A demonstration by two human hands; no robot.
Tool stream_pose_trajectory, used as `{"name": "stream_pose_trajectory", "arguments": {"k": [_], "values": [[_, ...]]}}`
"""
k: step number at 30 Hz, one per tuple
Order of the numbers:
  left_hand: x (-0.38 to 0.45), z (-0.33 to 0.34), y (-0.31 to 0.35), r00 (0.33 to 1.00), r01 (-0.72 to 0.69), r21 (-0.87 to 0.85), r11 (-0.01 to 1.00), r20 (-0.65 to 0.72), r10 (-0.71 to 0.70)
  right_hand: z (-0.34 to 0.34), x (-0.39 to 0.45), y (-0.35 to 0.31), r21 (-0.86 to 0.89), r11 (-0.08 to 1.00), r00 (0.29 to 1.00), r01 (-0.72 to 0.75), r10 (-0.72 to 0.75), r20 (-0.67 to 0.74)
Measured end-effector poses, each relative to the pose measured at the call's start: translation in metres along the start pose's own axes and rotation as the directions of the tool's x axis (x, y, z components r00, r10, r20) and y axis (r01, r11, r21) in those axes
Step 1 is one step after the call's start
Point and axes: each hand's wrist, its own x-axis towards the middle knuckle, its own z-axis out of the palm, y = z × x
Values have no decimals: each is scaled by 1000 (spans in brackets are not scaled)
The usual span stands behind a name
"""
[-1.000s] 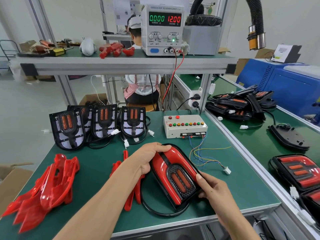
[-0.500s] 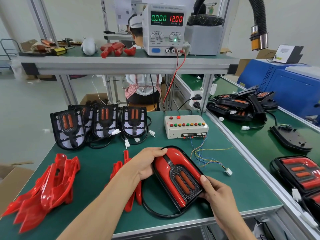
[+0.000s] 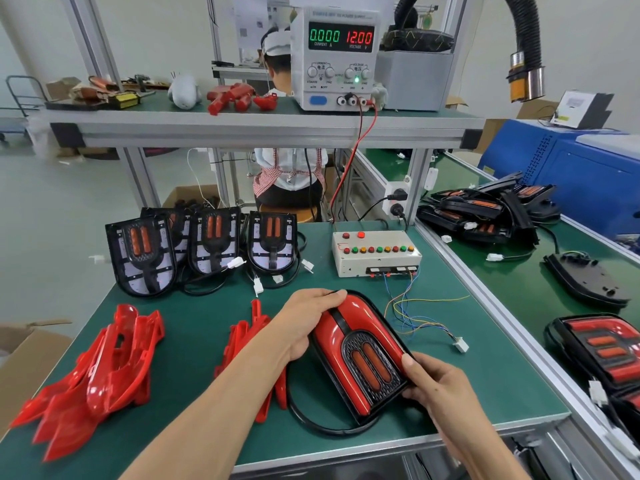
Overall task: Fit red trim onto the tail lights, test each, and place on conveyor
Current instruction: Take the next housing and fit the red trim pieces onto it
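On the green bench, near its front edge, a tail light lies face up with red trim seated over it. To finish the fit well, I judge even pressure along both edges is needed until the trim sits flush, before plugging in the loose white connector. The left hand curls over the light's top left edge, gripping it. The right hand pinches its lower right corner, thumb on top.

One head-worn camera is looking forward and down from close above the green workbench, taking in the shelf beyond.
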Motion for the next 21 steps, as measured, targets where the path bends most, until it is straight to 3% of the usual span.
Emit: {"name": "stream_pose_trajectory", "arguments": {"k": [6, 11, 15, 21], "values": [[1, 2, 4, 999, -11, 5, 1000, -34, 11, -3, 4, -18, -187, 982, 999, -15, 20, 26], [-1, 11, 7, 998, -57, 7, 998, -10, 57, 15, 23, -51, -300, 946, 992, 120, -126, 1], [-6, 20, 10, 995, -95, 36, 995, 36, 94, 41, 43, -80, -286, 949, 989, 134, -112, 92], [-11, 19, 14, 994, -106, 23, 994, 29, 105, 49, 52, -92, -88, 994, 983, -59, 73, 171]]}}
